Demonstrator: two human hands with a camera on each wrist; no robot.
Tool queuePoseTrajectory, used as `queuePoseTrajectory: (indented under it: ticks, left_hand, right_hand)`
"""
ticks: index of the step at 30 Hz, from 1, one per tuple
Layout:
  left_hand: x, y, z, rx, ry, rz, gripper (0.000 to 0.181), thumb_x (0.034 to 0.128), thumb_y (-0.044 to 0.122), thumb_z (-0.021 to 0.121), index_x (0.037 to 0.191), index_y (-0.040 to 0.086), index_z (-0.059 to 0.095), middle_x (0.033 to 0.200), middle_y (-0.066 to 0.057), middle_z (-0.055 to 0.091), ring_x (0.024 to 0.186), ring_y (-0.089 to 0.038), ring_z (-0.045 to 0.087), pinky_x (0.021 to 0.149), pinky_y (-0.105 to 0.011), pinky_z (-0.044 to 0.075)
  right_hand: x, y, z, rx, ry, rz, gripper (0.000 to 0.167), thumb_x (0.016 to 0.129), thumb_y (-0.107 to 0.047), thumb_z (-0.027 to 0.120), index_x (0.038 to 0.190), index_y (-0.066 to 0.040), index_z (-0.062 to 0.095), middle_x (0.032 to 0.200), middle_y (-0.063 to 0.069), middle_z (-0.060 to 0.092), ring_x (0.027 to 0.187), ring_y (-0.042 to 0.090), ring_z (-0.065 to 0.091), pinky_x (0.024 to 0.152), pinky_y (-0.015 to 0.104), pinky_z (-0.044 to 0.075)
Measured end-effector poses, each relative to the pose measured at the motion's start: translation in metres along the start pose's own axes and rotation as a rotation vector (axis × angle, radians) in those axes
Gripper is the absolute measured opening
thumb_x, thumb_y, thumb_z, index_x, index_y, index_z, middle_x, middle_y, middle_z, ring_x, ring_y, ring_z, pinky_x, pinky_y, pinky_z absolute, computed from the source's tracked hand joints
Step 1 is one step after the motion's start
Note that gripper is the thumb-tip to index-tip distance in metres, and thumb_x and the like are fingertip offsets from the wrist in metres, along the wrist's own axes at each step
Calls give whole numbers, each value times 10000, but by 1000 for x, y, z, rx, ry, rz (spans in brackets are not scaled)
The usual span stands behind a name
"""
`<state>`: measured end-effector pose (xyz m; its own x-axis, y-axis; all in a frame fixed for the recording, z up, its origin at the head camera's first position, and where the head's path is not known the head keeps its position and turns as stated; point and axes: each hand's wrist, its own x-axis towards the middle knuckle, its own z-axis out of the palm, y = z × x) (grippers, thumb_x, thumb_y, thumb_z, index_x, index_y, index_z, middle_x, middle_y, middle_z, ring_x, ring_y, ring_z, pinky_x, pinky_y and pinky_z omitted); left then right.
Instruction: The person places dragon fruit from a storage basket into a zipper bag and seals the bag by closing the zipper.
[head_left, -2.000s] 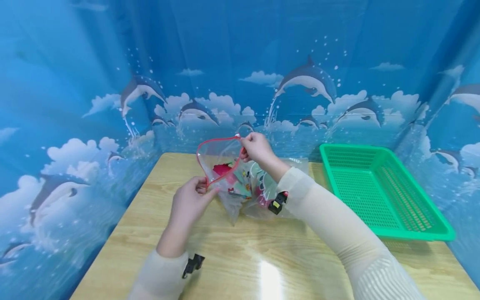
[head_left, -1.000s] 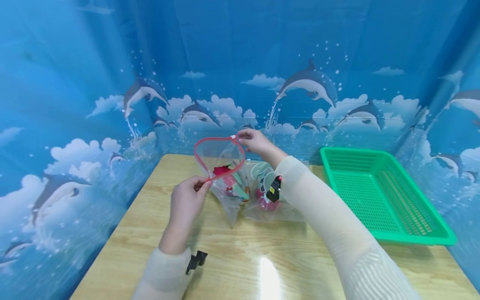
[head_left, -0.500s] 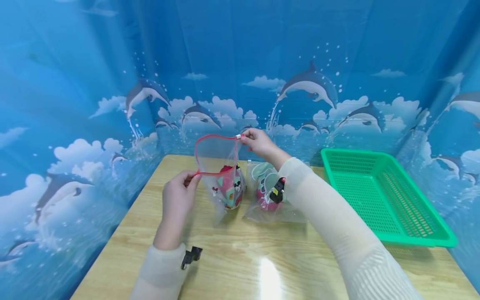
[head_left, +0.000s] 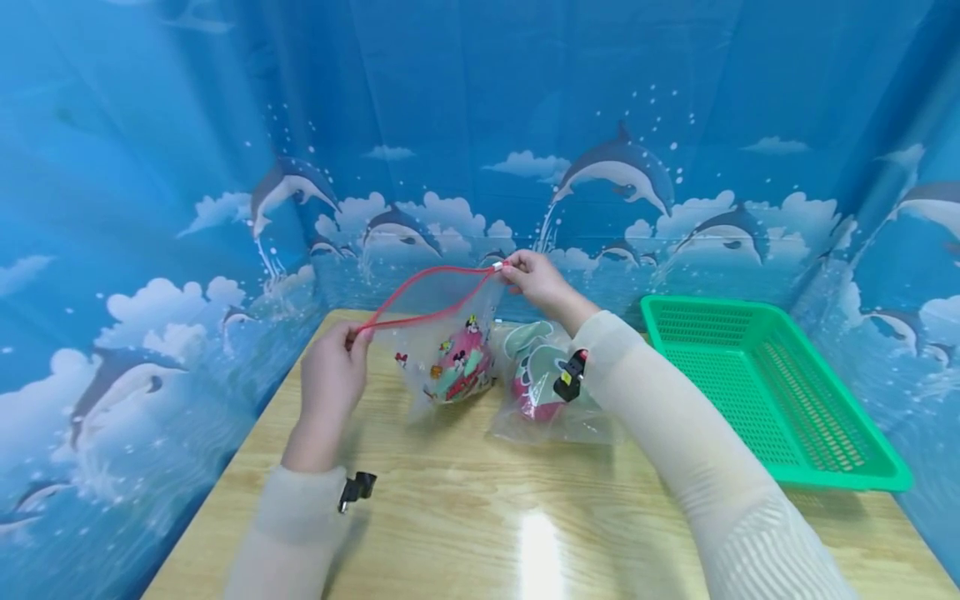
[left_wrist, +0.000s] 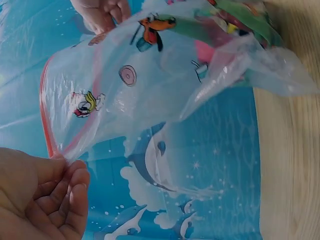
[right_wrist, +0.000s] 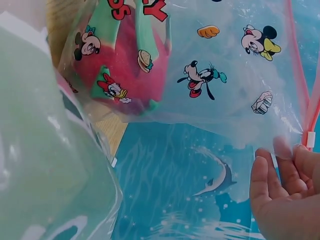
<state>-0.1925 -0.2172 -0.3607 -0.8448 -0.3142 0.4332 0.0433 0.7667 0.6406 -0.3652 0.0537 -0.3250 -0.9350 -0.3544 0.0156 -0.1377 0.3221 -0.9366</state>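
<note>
A clear zip bag (head_left: 431, 296) printed with cartoon figures hangs between my hands, its red-edged mouth stretched sideways and partly spread. At the left corner of that red edge, my left hand (head_left: 330, 379) pinches the plastic between thumb and forefinger. My right hand (head_left: 543, 287) pinches the opposite corner, beside the white slider (right_wrist: 311, 139). Inside the bag's lower part sits a soft-looking pink and green thing (right_wrist: 157, 75); its kind is unclear behind the prints. To the right, a second clear bag (head_left: 555, 425) lies on the table, with pink and pale green contents.
A green perforated plastic basket (head_left: 817, 479) stands at the right side of the wood-grain table (head_left: 450, 517). A blue curtain (head_left: 465, 100) printed with dolphins surrounds the table's back and sides.
My left hand has moved left and slightly up, and my right hand slightly right. The bag's rounded mouth is now pulled into a longer, narrower shape, and its printed front faces me.
</note>
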Motion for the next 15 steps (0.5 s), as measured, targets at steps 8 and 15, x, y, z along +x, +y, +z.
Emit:
queuePoseTrajectory:
  ticks: [8,15]
  left_hand:
    - [15,-11,-5,-67,-8,-59,345,1075,302,455,1110,-1,616,984,-168,678,834,-306,608,679,-398,483]
    - [24,-22,2,-183,22,-89,325,1066,264,485,1139,-31,602,1030,-207,713,947,-338,693,728,-354,513]
  right_hand:
    - [1,3,-11,41,22,7,171,1072,-180,448,1069,-32,535,1221,141,644,1151,255,586,999,411,497]
    - [0,3,-15,47,21,6,171,1067,-189,463,1061,-38,542,1140,120,631,1072,237,594,965,409,513]
